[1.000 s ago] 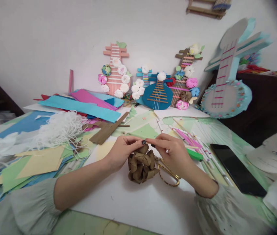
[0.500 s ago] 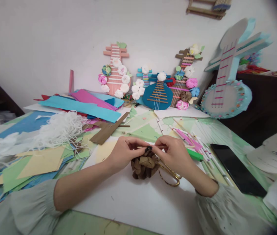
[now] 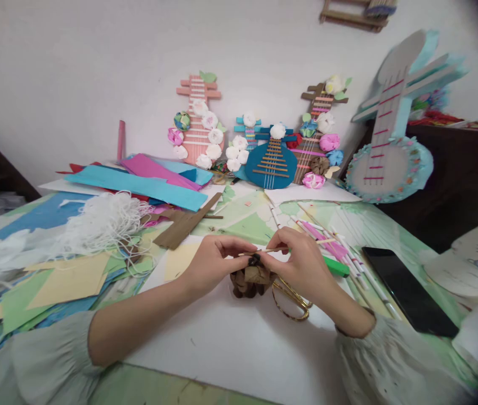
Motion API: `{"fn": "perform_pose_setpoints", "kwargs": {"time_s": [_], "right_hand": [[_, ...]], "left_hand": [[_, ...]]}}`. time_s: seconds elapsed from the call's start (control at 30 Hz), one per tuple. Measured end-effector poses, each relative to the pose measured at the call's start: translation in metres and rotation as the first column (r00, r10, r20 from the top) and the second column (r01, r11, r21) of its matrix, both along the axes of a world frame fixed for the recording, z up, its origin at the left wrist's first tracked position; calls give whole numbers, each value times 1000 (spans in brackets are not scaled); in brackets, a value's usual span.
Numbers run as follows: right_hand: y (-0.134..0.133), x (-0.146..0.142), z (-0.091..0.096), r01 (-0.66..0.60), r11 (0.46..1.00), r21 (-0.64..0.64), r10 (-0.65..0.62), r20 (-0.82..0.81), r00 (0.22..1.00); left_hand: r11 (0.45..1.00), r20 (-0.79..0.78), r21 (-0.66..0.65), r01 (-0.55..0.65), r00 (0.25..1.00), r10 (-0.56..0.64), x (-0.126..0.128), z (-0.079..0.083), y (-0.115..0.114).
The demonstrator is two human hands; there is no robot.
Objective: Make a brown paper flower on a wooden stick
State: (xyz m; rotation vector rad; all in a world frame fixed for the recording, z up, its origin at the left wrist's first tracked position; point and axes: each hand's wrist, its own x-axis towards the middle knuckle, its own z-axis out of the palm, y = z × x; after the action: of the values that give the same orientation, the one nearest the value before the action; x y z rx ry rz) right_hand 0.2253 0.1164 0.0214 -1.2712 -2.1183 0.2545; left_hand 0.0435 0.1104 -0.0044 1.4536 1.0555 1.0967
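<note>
My left hand (image 3: 211, 261) is closed in a pinch at the top of a crumpled brown paper flower (image 3: 250, 286), beside the small black piece (image 3: 254, 259) at its end. My right hand (image 3: 302, 270) pinches from the other side, with a thin light stick (image 3: 325, 241) lying through its fingers and reaching toward the left fingertips. The thumbs partly hide where stick and flower meet. Gold-handled scissors (image 3: 291, 312) lie on the white sheet (image 3: 222, 349) just below my right hand.
Coloured paper (image 3: 65, 281) and tangled white string (image 3: 103, 222) lie at left, a brown strip (image 3: 188, 222) ahead. A green object (image 3: 335, 266), sticks and pens (image 3: 363, 275) and a phone (image 3: 407, 289) are at right. Decorated paper instruments (image 3: 271, 163) stand along the wall.
The stick in my right hand now slants up and sticks out farther right past the knuckles. The brown flower has tipped slightly up and shows less of its underside.
</note>
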Motion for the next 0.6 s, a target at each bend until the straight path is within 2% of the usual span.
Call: {"fn": "perform_pose_setpoints", "kwargs": {"time_s": [0.33, 0.47, 0.6], "right_hand": [[1, 1, -5, -15, 994, 112, 12, 30, 999], [1, 1, -9, -47, 976, 210, 34, 62, 997], [-1, 0, -13, -71, 932, 356, 40, 95, 995]], "left_hand": [[999, -3, -32, 16, 1000, -16, 1, 3, 1], [998, -200, 58, 21, 980, -9, -1, 10, 3], [980, -443, 176, 92, 896, -5, -3, 24, 1]]}}
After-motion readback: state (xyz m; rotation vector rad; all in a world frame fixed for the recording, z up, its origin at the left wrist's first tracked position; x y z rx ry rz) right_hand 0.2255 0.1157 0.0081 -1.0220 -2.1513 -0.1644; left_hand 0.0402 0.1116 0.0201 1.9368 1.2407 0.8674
